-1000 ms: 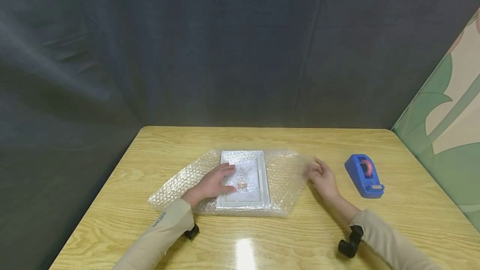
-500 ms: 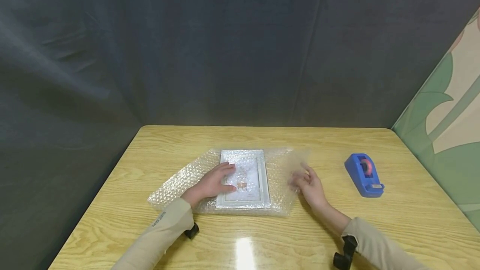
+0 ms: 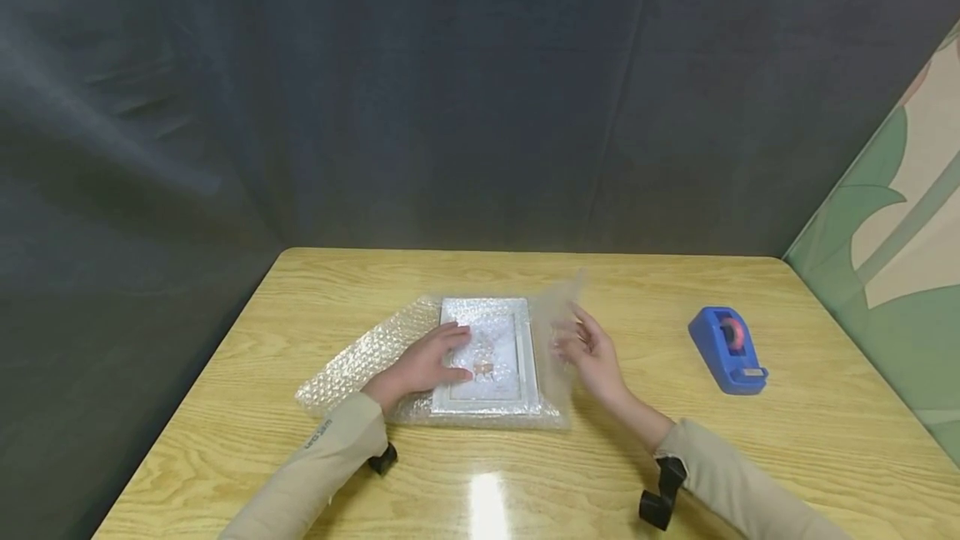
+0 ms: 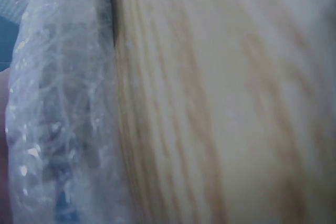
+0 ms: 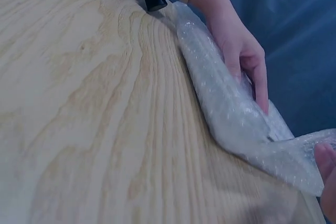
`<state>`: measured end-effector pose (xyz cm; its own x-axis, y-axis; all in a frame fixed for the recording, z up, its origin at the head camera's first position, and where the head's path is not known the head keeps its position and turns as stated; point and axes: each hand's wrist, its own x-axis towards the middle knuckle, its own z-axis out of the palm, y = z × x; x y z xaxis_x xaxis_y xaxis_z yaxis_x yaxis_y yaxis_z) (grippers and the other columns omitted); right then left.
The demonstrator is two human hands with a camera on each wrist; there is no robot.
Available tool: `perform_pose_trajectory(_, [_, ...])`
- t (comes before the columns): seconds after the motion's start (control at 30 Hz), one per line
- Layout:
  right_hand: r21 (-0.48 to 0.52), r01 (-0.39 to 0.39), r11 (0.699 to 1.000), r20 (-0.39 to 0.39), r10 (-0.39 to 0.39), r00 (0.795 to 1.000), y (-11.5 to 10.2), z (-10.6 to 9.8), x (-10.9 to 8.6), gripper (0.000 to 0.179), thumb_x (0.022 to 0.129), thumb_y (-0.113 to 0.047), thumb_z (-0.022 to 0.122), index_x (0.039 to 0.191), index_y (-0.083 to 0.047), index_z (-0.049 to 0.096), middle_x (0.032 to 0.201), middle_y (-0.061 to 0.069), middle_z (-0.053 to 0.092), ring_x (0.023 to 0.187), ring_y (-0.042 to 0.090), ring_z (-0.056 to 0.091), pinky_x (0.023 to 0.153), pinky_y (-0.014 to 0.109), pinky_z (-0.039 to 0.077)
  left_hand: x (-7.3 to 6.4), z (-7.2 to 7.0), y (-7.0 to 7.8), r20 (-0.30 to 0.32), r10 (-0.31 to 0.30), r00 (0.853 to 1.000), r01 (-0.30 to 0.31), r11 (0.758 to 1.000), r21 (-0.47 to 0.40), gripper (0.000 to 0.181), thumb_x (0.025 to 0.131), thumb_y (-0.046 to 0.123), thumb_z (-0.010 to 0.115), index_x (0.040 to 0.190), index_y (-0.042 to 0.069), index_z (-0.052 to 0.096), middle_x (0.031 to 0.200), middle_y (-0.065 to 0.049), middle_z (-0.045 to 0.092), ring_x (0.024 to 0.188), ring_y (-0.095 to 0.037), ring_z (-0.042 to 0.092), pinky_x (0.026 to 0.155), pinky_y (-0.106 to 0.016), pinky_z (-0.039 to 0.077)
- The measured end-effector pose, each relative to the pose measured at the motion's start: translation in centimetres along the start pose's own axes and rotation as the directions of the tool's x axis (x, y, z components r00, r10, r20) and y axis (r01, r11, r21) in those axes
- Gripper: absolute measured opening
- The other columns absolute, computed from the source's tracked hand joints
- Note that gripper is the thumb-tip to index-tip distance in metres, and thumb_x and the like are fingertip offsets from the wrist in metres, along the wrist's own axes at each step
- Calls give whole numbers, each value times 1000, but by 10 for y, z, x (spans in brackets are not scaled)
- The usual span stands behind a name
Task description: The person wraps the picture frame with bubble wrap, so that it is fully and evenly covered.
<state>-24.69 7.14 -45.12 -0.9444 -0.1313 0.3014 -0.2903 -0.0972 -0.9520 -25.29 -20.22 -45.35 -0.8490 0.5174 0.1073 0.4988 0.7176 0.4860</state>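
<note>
A picture frame [image 3: 529,365] with a pale border lies upright-oriented on the table, with bubble wrap [image 3: 378,350] around it and bubble texture showing across its face. My left hand [image 3: 423,365] rests on the frame's left half, fingers spread. At the right side, my right hand [image 3: 594,358] pinches the loose end of the wrap and holds it raised beside the frame. In the right wrist view, the right thumb [image 5: 327,162] is at the raised wrap's edge, and the left hand [image 5: 237,43] lies on the package. Only wrap [image 4: 63,103] and tabletop fill most of the left wrist view.
A blue tape dispenser [image 3: 729,352] with a pink roll stands to the right of my right hand. Dark curtain [image 3: 465,98] hangs behind the wooden table [image 3: 360,277]. A panel with a leaf pattern [image 3: 892,248] borders the right side.
My right hand has moved left toward the frame, lifting and drawing the wrap's right end with it. My left hand has stayed in place on the frame.
</note>
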Motion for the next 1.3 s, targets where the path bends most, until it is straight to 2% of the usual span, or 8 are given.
perform_pose_trajectory(0.2, [-39, -17, 999, 4, 17, 1000, 5, 19, 7, 49, 82, 18, 43, 130, 17, 32, 109, 41, 48, 73, -1, 59, 65, 15, 51, 0, -1, 1, 1, -11, 1000, 11, 1000, -6, 63, 79, 28, 69, 129, -1, 46, 139, -13, 40, 132, -32, 27, 108, -46, 22])
perform_pose_trajectory(0.47, [-39, 37, 999, -2, -37, 999, 19, 33, 10, 41, 82, 14, 52, 122, 13, 48, 105, 35, 54, 71, 2, 59, 62, 17, 52, 0, -1, 1, 5, -22, 1000, 22, 1000, -12, 63, 78, 28, 70, 129, -1, 47, 138, -12, 41, 132, -31, 28, 108, -46, 22])
perform_pose_trajectory(0.6, [-1, 53, 999, -63, -53, 997, 26, 40, 12, 37, 81, 15, 52, 118, 15, 50, 99, 32, 56, 66, 2, 58, 58, 15, 51, 2, 0, 0, 1, -10, 1000, 10, 1000, -9, 63, 77, 28, 70, 128, -2, 48, 137, -13, 43, 131, -32, 29, 108, -46, 23])
perform_pose_trajectory(0.67, [-1, 48, 999, -106, -47, 993, 21, 47, 11, 35, 80, 16, 51, 115, 16, 51, 97, 32, 57, 64, 2, 55, 56, 13, 48, 2, 1, -1, 1, -7, 1000, 7, 1000, -6, 63, 77, 28, 70, 128, -2, 48, 137, -13, 42, 131, -32, 29, 108, -45, 23])
perform_pose_trajectory(0.77, [-27, 11, 1000, -160, -15, 987, 11, 57, 9, 33, 79, 16, 50, 112, 17, 53, 96, 33, 57, 63, 1, 50, 56, 11, 44, 3, 2, -1, 3, -9, 1000, 9, 1000, -11, 63, 77, 29, 70, 128, -2, 48, 138, -12, 42, 131, -31, 28, 108, -45, 22])
perform_pose_trajectory(0.87, [-99, 13, 995, -173, -30, 984, 10, 64, 9, 30, 79, 13, 53, 109, 14, 57, 97, 32, 59, 64, 1, 48, 56, 11, 41, 3, 2, -1, 1, -18, 1000, 18, 1000, -9, 64, 77, 30, 70, 129, 0, 48, 139, -11, 41, 132, -30, 28, 109, -44, 22])
perform_pose_trajectory(1.13, [-317, 97, 944, -85, -129, 988, 28, 67, 14, 29, 75, 6, 61, 104, 5, 65, 91, 16, 65, 64, 10, 51, 56, 17, 43, 3, 2, 1, -10, -43, 999, 43, 999, 15, 64, 77, 32, 71, 129, 2, 49, 139, -10, 41, 132, -29, 29, 108, -45, 24])
perform_pose_trajectory(1.3, [-482, 136, 866, -13, -162, 987, 27, 70, 14, 29, 71, 0, 67, 100, 1, 68, 89, 11, 65, 63, 11, 50, 56, 20, 44, 2, 2, 1, -17, -40, 999, 41, 999, 10, 64, 77, 33, 70, 128, 1, 49, 139, -10, 41, 132, -30, 29, 107, -47, 24])
